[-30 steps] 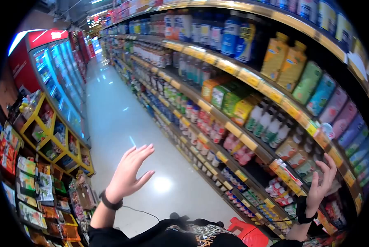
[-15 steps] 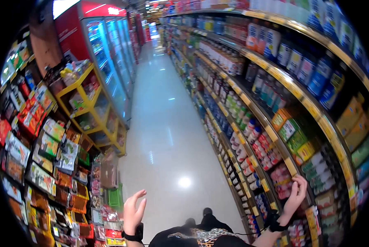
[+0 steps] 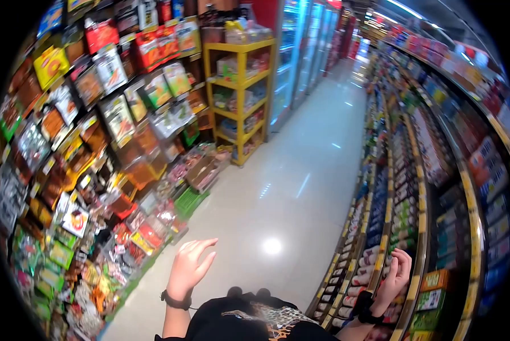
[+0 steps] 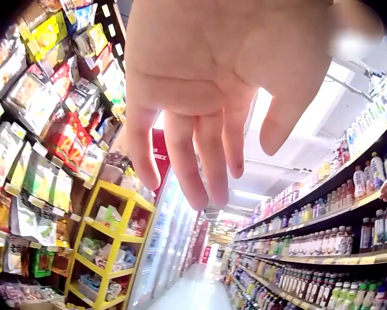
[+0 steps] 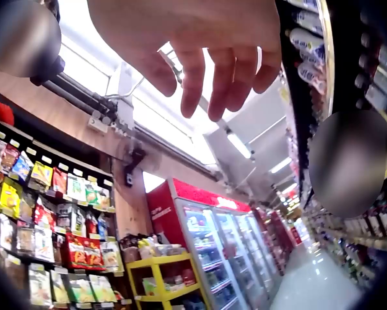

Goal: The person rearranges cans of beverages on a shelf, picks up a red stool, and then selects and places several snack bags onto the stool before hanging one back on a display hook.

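Note:
In the head view my left hand [image 3: 189, 268] hangs in the air over the aisle floor, fingers relaxed and holding nothing. My right hand [image 3: 395, 277] is raised in front of the drink shelves at the right, its fingers loosely bent and nothing in them; whether it touches the shelf edge cannot be told. The left wrist view has the left hand [image 4: 213, 84] with fingers apart and an empty palm. Relaxed, spread fingers of the right hand [image 5: 200, 51] show in the right wrist view. Both wrists wear dark bands.
Hanging snack packets [image 3: 118, 116] fill the left wall. A yellow rack [image 3: 241, 94] stands beside glass-door fridges [image 3: 300, 57]. A green basket [image 3: 190, 203] sits on the floor near the left display. Bottle shelves [image 3: 420, 170] line the right side; the shiny aisle floor [image 3: 289, 187] runs between.
The head view has swung left, so the snack wall takes up more of it and the right shelves less. Both hands stay raised and empty; the right hand appears lower beside the shelves.

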A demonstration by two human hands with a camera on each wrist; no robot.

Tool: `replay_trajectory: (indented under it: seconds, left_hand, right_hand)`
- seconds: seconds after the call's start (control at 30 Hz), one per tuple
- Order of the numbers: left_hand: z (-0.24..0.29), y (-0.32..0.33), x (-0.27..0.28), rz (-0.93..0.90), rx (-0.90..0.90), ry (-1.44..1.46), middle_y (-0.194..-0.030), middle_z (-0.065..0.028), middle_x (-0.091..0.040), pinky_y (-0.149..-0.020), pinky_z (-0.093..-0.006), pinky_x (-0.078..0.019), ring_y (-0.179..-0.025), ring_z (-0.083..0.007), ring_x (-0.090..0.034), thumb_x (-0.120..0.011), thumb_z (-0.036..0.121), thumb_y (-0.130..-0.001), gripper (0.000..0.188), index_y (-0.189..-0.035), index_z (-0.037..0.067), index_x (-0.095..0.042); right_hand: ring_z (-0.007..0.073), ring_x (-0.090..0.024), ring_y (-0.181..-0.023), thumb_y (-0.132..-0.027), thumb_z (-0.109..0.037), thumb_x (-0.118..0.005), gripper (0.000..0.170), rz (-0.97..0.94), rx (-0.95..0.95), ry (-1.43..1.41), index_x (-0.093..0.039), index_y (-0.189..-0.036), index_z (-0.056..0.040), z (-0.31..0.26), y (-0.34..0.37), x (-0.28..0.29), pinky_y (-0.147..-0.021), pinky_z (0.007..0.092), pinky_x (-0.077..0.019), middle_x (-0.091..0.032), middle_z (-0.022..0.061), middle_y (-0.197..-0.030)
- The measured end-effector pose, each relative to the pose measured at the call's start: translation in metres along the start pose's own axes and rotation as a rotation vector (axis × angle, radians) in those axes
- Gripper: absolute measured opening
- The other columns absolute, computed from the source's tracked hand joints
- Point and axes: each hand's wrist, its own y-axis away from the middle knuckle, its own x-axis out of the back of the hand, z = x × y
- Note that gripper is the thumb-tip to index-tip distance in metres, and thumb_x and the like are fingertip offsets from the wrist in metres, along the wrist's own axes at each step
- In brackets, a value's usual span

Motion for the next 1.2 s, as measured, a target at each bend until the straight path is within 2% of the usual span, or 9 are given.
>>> replay_trajectory:
  seconds: [0.13,0.17,0.27,0.33,0.5,0.53,0.8,0.97,1.2]
  left_hand:
    - [0.005,0.037,0.003,0.093,0.17,-0.053,-0.096,-0.0126,-0.067,-0.087,-0.0395,-0.0457,-0.092,-0.0311,-0.062,-0.062,0.013,-0.083,0.023,-0.104,0.004,-0.065]
    - [0.006,0.045,0.004,0.122,0.204,-0.073,-0.096,-0.0126,-0.067,-0.087,-0.0396,-0.0456,-0.092,-0.0311,-0.062,-0.062,0.013,-0.083,0.023,-0.104,0.004,-0.065]
    - [0.012,0.069,0.006,0.195,0.303,-0.119,-0.097,-0.0125,-0.068,-0.087,-0.0395,-0.0456,-0.092,-0.0309,-0.062,-0.062,0.013,-0.083,0.023,-0.104,0.004,-0.065]
    - [0.017,0.08,0.008,0.222,0.358,-0.136,-0.097,-0.0124,-0.068,-0.087,-0.0392,-0.0455,-0.092,-0.0307,-0.062,-0.062,0.012,-0.082,0.023,-0.104,0.004,-0.065]
    - [0.022,0.091,0.011,0.273,0.413,-0.174,-0.098,-0.0127,-0.067,-0.087,-0.0396,-0.0452,-0.092,-0.0312,-0.062,-0.062,0.012,-0.082,0.024,-0.105,0.005,-0.064]
    - [0.019,0.09,0.012,0.279,0.416,-0.184,-0.098,-0.0127,-0.067,-0.087,-0.0398,-0.0451,-0.092,-0.0314,-0.062,-0.062,0.012,-0.082,0.024,-0.105,0.005,-0.064]
    - [-0.013,0.056,0.022,0.235,0.387,-0.168,-0.097,-0.0126,-0.067,-0.086,-0.0404,-0.0449,-0.092,-0.0323,-0.062,-0.061,0.015,-0.084,0.024,-0.105,0.006,-0.064]
    - [-0.06,0.018,0.04,0.241,0.343,-0.144,-0.096,-0.0128,-0.067,-0.086,-0.0404,-0.0449,-0.091,-0.0324,-0.062,-0.061,0.016,-0.084,0.024,-0.105,0.006,-0.064]
    - [-0.133,-0.056,0.088,0.263,0.253,-0.136,-0.099,-0.0126,-0.067,-0.086,-0.0385,-0.0457,-0.094,-0.0312,-0.062,-0.063,0.013,-0.082,0.029,-0.11,0.005,-0.063]
  right_hand:
    - [0.0254,-0.054,-0.098,-0.089,-0.007,-0.052,0.012,-0.174,0.069,-0.079,-0.06,-0.089,0.0016,0.001,-0.023,-0.041,-0.091,0.0346,-0.0399,-0.058,0.0133,-0.103]
    - [0.0197,-0.053,-0.098,-0.092,-0.009,-0.049,0.014,-0.222,0.095,-0.08,-0.059,-0.09,0.0009,0.009,-0.026,-0.051,-0.09,0.0311,-0.0391,-0.057,0.0106,-0.104]
    - [0.0228,-0.054,-0.097,-0.093,-0.011,-0.05,0.016,-0.33,0.182,-0.115,-0.059,-0.091,0.0015,0.008,-0.033,-0.08,-0.087,0.0328,-0.041,-0.058,0.0116,-0.103]
    - [0.024,-0.055,-0.097,-0.09,-0.008,-0.052,0.012,-0.388,0.185,-0.144,-0.059,-0.091,0.0009,-0.003,-0.036,-0.094,-0.086,0.0333,-0.042,-0.059,0.0129,-0.102]
    - [0.0246,-0.056,-0.095,-0.088,-0.007,-0.053,0.01,-0.461,0.237,-0.172,-0.06,-0.092,-0.0006,-0.007,-0.04,-0.119,-0.081,0.0333,-0.0437,-0.06,0.0137,-0.102]
    - [0.0255,-0.056,-0.095,-0.088,-0.007,-0.053,0.01,-0.497,0.15,-0.186,-0.06,-0.092,-0.0006,-0.005,-0.04,-0.123,-0.082,0.0339,-0.044,-0.06,0.0139,-0.102]
    - [0.0269,-0.057,-0.096,-0.088,-0.007,-0.053,0.011,-0.518,0.109,-0.214,-0.06,-0.091,0.0009,-0.017,-0.037,-0.16,-0.087,0.0361,-0.0434,-0.06,0.0146,-0.099]
    - [0.0271,-0.056,-0.094,-0.087,-0.006,-0.053,0.01,-0.506,0.138,-0.21,-0.06,-0.089,0.002,-0.031,-0.037,-0.202,-0.087,0.0362,-0.0419,-0.06,0.0144,-0.096]
    - [0.0273,-0.056,-0.093,-0.085,-0.005,-0.053,0.009,-0.421,0.213,-0.168,-0.059,-0.088,0.0018,-0.084,-0.058,-0.273,-0.085,0.0357,-0.0423,-0.061,0.0133,-0.094]
